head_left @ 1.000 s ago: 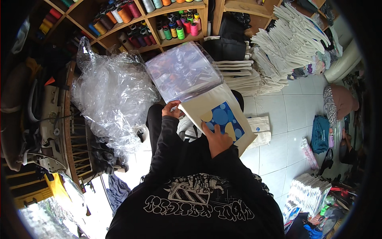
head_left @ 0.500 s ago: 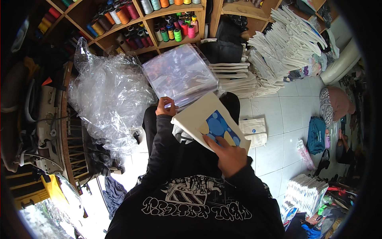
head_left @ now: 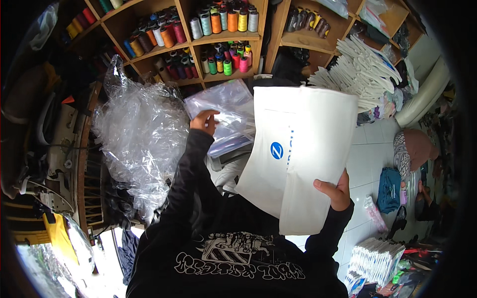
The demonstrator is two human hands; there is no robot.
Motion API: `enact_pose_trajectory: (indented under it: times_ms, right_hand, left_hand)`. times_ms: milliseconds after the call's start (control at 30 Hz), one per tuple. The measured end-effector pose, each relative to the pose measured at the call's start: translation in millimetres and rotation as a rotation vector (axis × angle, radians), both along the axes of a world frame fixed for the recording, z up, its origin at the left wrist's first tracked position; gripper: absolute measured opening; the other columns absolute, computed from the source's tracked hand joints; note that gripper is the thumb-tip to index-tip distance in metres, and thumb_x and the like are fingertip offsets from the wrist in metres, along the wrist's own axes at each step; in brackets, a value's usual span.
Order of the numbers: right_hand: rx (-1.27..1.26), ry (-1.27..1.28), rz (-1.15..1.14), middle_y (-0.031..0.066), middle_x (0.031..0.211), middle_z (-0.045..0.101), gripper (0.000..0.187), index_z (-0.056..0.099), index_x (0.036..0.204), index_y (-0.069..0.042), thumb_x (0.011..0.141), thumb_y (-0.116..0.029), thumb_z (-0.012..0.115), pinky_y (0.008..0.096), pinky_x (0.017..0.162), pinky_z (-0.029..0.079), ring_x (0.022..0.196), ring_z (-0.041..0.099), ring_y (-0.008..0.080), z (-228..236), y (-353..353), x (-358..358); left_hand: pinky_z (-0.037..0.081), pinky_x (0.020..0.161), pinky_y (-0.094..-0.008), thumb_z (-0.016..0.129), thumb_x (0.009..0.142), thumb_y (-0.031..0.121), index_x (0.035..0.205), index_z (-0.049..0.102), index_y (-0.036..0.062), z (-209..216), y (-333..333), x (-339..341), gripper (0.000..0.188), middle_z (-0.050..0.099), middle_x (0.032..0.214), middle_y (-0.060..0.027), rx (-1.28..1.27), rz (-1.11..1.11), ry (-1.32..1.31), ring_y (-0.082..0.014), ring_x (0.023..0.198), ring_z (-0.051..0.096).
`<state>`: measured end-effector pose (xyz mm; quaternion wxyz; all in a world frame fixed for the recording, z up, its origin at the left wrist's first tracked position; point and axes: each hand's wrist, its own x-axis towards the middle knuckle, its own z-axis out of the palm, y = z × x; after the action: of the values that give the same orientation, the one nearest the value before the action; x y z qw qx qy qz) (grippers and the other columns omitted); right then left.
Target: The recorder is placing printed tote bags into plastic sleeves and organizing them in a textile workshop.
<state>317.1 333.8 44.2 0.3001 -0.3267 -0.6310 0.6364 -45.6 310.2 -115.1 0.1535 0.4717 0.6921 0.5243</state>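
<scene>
2 bare hands reach out from black sleeves. The right hand grasps the white cloth by its lower right edge, thumb lying on the near face and the other fingers mostly hidden behind. The cloth is in front of the body, right of centre, spread broad side up; an edge or fold runs down it, and 1 round blue mark shows left of that line. Its bottom end overlaps the black shirt in view.

The left hand is at the clear sleeves, its fingers bent inward; whether they pinch the plastic or only rest against it, I cannot tell. The sleeves lie flat, just left of the cloth. Further left is a big heap of crumpled film.

Beyond are wooden shelves with many coloured spools. A white stack leans behind the cloth, at upper right. On the tiled floor to the right are a teal bag, a pink packet and 1 pile of white-and-blue bundles. Another person is near the bag.
</scene>
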Motion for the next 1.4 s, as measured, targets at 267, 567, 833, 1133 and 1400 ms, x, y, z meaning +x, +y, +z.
enact_pose_trajectory:
  times_ms: [267,567,833,1133,1400]
  right_hand:
    - [0.074,0.131,-0.060,0.0074,0.089,0.056,0.039,0.046,0.104,0.000,0.067,-0.001,0.057,0.0293,0.074,0.040,0.082,0.053,0.0152,-2,-1,9]
    - [-0.066,0.135,-0.209,0.0078,0.091,0.056,0.041,0.047,0.105,0.000,0.066,-0.003,0.059,0.0294,0.076,0.040,0.085,0.053,0.0167,-11,-9,17]
    - [-0.106,0.079,-0.184,0.0092,0.094,0.056,0.045,0.046,0.107,0.000,0.065,-0.005,0.061,0.0308,0.078,0.039,0.087,0.052,0.0178,-28,-5,19]
    - [-0.143,0.009,-0.199,0.0099,0.094,0.056,0.045,0.046,0.107,0.000,0.065,-0.006,0.061,0.0317,0.078,0.040,0.087,0.052,0.0187,-40,-9,19]
    - [-0.194,0.031,-0.207,0.0103,0.095,0.056,0.045,0.045,0.107,0.001,0.065,-0.005,0.062,0.0314,0.078,0.040,0.086,0.053,0.0194,-46,-14,20]
  left_hand:
    - [0.051,0.061,-0.0279,0.050,0.075,-0.002,0.087,0.061,0.0047,147,98,-48,0.018,0.062,0.082,-0.0106,0.214,-0.048,0.611,-0.0180,0.067,0.064]
    - [0.048,0.074,-0.0271,0.056,0.076,-0.006,0.094,0.055,-0.0031,210,75,-49,0.018,0.056,0.097,-0.0112,0.943,0.049,0.256,-0.0178,0.084,0.058]
    - [0.051,0.065,-0.0286,0.060,0.069,-0.009,0.080,0.049,0.0020,-62,-2,-88,0.019,0.053,0.083,-0.0070,0.631,0.527,-0.392,-0.0150,0.069,0.056]
    - [0.052,0.053,-0.0282,0.066,0.061,-0.002,0.086,0.047,0.0029,-149,-12,-28,0.032,0.056,0.079,-0.0094,0.114,0.642,-0.198,-0.0164,0.067,0.059]
    - [0.051,0.055,-0.0274,0.063,0.067,0.004,0.089,0.052,0.0031,-143,-16,-35,0.025,0.059,0.079,-0.0104,0.132,0.528,-0.238,-0.0192,0.065,0.064]
